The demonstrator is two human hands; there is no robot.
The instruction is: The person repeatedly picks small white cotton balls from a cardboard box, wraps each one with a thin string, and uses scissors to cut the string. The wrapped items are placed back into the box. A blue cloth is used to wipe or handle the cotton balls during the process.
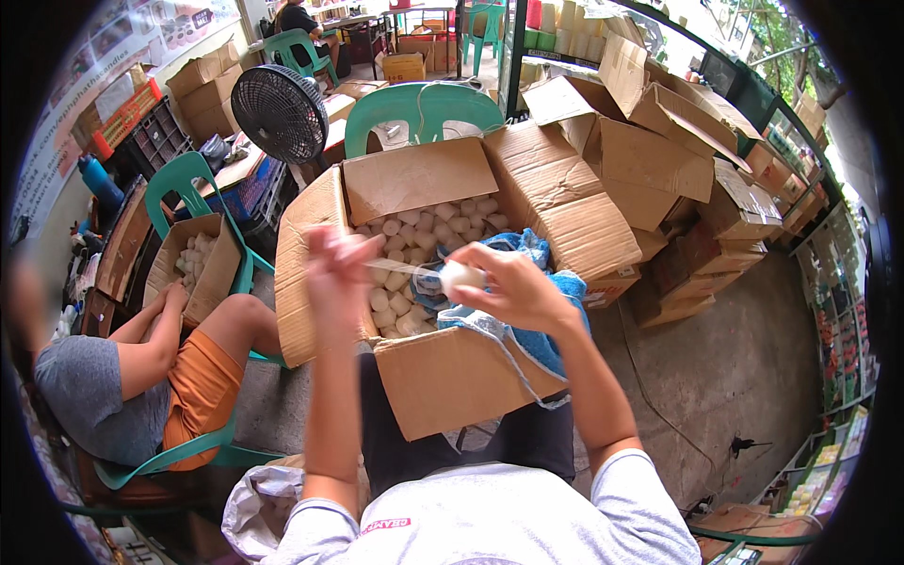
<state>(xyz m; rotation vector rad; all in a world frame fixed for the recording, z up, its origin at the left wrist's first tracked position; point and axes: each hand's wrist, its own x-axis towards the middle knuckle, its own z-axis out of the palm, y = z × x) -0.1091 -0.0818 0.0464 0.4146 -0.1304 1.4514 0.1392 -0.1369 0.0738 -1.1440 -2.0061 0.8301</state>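
Stretching a pale strand (405,267) between two hands, right above the open box

Low in the frame came a light grey shirt (499,513), with dark trousers (381,428) just beyond it and a whitish sack (254,504) off to the lower left. And over the lap, look, hung the front flap of a big cardboard box (461,381)!

Mid-frame was the action: the hands were apart. The right hand (508,282) had thumb and fingers pinched on a rounded white piece (461,277), almost at the centre. The left hand (339,268), badly blurred, had its fingers closed on the strand, which ran straight across to that piece. Beneath them, what a heap of white pieces (414,226), with a blue cloth (565,320) draped over the box's right side!

Over on the left sat another person (113,386) in orange shorts, hands resting at a smaller box (212,282) of similar pieces. Further up stood a black fan (281,113), and a green chair (424,99) rose behind the big box. Stacked cartons (650,169) crowded the upper right, and a seated figure (299,24) showed at the top left.
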